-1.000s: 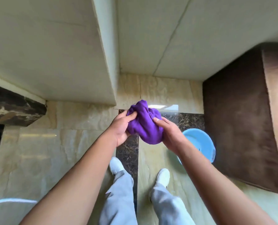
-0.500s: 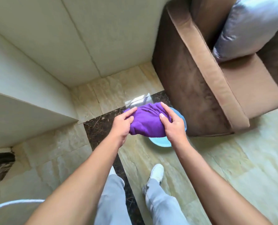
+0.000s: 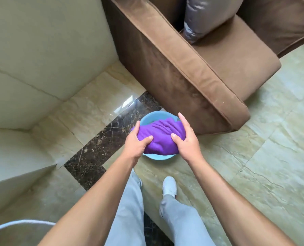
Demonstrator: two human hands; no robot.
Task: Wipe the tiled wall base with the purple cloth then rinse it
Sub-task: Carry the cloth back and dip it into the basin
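A bunched purple cloth (image 3: 161,137) is held between both hands directly above a light blue basin (image 3: 152,115) that stands on the floor. My left hand (image 3: 136,144) grips the cloth's left end with the thumb on top. My right hand (image 3: 186,139) grips its right end, fingers stretched along the side. The cloth hides most of the basin's inside, so any water in it is out of sight. The cream tiled wall (image 3: 41,50) with its base meets the marble floor at the upper left.
A brown armchair (image 3: 192,71) with a grey cushion (image 3: 206,16) stands right behind the basin. A dark marble strip (image 3: 101,144) runs across the beige floor. My legs and white shoes (image 3: 169,186) are below the basin. A white curved rim (image 3: 20,223) shows at bottom left.
The view has swung right from the wall corner to the armchair. Both hands carried the cloth from in front of the wall base to over the blue basin.
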